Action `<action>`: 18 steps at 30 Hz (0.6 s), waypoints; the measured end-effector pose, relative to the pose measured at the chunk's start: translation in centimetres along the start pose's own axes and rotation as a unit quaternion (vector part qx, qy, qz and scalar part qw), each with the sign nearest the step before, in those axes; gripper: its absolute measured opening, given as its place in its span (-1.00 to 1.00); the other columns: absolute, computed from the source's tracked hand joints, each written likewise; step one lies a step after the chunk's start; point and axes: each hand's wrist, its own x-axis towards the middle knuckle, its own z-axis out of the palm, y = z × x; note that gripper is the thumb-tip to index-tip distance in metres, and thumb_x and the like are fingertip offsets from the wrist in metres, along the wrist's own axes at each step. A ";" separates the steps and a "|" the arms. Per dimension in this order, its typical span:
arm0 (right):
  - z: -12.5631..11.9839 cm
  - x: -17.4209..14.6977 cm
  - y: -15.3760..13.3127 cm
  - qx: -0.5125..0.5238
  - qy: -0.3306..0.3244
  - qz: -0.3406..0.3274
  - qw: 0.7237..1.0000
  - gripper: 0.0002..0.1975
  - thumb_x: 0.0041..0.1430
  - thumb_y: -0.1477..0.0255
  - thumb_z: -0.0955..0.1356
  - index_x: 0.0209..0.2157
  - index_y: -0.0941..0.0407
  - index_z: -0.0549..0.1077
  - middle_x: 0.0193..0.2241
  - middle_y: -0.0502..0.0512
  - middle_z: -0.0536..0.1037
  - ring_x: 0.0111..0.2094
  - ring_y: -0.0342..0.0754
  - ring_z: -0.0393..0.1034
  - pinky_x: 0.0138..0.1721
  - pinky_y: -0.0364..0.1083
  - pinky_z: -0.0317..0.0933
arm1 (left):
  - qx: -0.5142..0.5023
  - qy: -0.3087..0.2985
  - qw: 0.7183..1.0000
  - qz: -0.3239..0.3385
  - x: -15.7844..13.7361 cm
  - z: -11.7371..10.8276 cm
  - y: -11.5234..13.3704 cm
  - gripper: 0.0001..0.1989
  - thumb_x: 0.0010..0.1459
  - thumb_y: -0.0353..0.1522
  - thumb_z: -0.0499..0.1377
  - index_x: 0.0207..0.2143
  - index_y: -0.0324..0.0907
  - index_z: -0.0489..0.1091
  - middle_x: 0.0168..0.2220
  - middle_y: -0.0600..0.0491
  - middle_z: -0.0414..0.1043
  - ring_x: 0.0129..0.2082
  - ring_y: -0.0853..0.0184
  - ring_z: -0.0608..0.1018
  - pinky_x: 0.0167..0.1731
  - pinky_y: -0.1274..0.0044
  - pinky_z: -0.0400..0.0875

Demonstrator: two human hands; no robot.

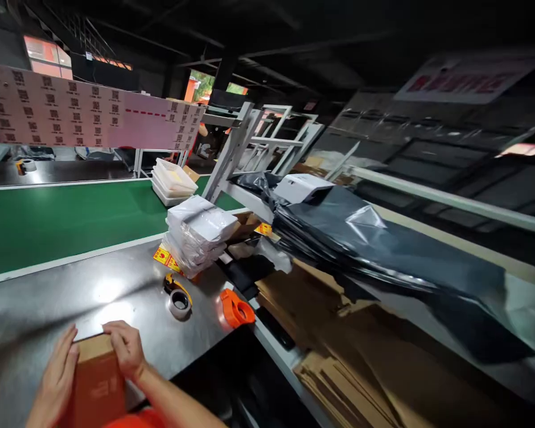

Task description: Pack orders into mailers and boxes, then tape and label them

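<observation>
At the lower left, a cardboard box (pixel 98 386) lies at the metal bench top (pixel 71 285), its end strip tan and the rest reddish brown. My left hand (pixel 59 377) lies along the box's left side with its fingers together. Over the far right corner curl the fingers of my right hand (pixel 127 351). Both hands grip the box between them. To their right are a tape dispenser (pixel 178 302) with a yellow part and a grey roll, and an orange tape dispenser (pixel 236 309) near the bench's right edge.
Behind the dispensers stands a stack of plastic-wrapped white packs (pixel 198 235). A green conveyor belt (pixel 71 220) runs beyond the bench, with white trays (pixel 173 181) at its far side. To the right are dark plastic bags (pixel 383 255) on a rack above flat cardboard (pixel 361 356).
</observation>
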 end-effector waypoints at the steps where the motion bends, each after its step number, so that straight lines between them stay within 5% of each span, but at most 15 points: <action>1: 0.4 0.2 0.8 -0.021 -0.015 -0.035 0.999 -0.59 0.39 0.11 0.27 -0.01 -0.11 0.70 0.04 0.13 0.72 0.13 0.17 0.59 0.23 0.24 0.40 | 0.005 0.012 0.999 0.039 0.2 0.3 -1.4 -0.48 0.44 -0.10 0.05 0.32 -0.03 0.47 0.45 -0.07 0.36 0.45 -0.02 0.40 0.42 0.07 0.38; 5: 1.9 -0.7 3.8 -0.116 -0.181 -0.112 0.970 -0.55 0.39 0.18 0.23 0.14 -0.14 0.62 0.22 0.01 0.64 0.33 0.09 0.46 0.43 0.22 0.20 | 0.051 0.048 0.985 0.161 -2.6 0.3 -7.7 -0.37 0.40 -0.27 0.12 0.49 0.20 0.26 0.54 0.06 0.17 0.46 -0.05 0.36 0.39 0.05 0.40; 7: 0.3 -1.2 4.4 -0.163 -0.277 -0.120 0.939 -0.58 0.34 0.17 0.30 0.10 -0.11 0.64 0.22 -0.01 0.63 0.34 0.12 0.44 0.45 0.25 0.15 | 0.096 0.051 0.982 0.153 -5.6 -0.2 -9.3 -0.28 0.41 -0.32 0.12 0.52 0.41 0.11 0.57 0.19 0.05 0.42 -0.05 0.40 0.34 0.05 0.46; 8: -1.4 -1.0 4.5 -0.197 -0.275 -0.103 0.935 -0.58 0.32 0.20 0.31 0.11 -0.08 0.63 0.23 0.03 0.63 0.35 0.14 0.43 0.45 0.26 0.14 | 0.115 0.051 0.982 0.140 -6.9 -0.5 -9.4 -0.25 0.41 -0.33 0.12 0.52 0.47 0.04 0.58 0.23 -0.01 0.41 -0.03 0.41 0.32 0.07 0.48; 10: -6.3 0.6 4.7 -0.275 -0.171 -0.021 0.946 -0.50 0.34 0.34 0.28 0.23 0.15 0.55 0.32 0.32 0.53 0.41 0.25 0.32 0.44 0.35 0.11 | 0.132 0.055 0.982 0.122 -8.6 -0.8 -8.6 -0.23 0.43 -0.35 0.12 0.53 0.47 0.00 0.58 0.25 -0.06 0.40 0.01 0.43 0.32 0.14 0.50; 11: -9.3 1.8 4.9 -0.370 -0.027 0.089 0.924 -0.51 0.33 0.38 0.28 0.22 0.14 0.55 0.31 0.29 0.53 0.42 0.18 0.30 0.46 0.24 0.12 | 0.131 0.056 0.982 0.123 -8.9 -0.9 -7.8 -0.25 0.44 -0.36 0.12 0.54 0.41 0.03 0.57 0.21 -0.02 0.39 0.04 0.44 0.33 0.16 0.50; 13: -15.4 4.4 5.6 -0.448 0.082 0.198 0.868 -0.40 0.28 0.49 0.27 0.31 0.42 0.40 0.38 0.66 0.34 0.48 0.38 0.17 0.43 0.32 0.09 | 0.119 0.042 0.984 0.129 -8.5 -1.1 -6.4 -0.35 0.46 -0.36 0.10 0.52 0.22 0.16 0.53 0.12 0.15 0.39 0.09 0.47 0.35 0.20 0.48; 16: -22.0 6.8 6.9 -0.491 0.085 0.289 0.817 -0.49 0.11 0.61 0.35 0.11 0.47 0.50 0.06 0.69 0.58 0.15 0.37 0.54 0.11 0.16 0.39 | 0.096 0.015 0.990 0.101 -7.3 -1.2 -4.9 -0.53 0.48 -0.30 0.09 0.38 -0.04 0.41 0.43 -0.01 0.36 0.35 0.13 0.53 0.35 0.22 0.50; 18: -23.7 6.9 7.7 -0.510 0.058 0.308 0.801 -0.63 0.04 0.63 0.38 -0.07 0.42 0.57 -0.21 0.54 0.66 -0.15 0.28 0.64 -0.15 0.07 0.42 | 0.070 0.009 0.996 0.057 -6.9 -1.0 -3.9 -0.55 0.50 -0.24 0.05 0.29 -0.15 0.49 0.40 -0.09 0.41 0.34 0.12 0.55 0.36 0.19 0.49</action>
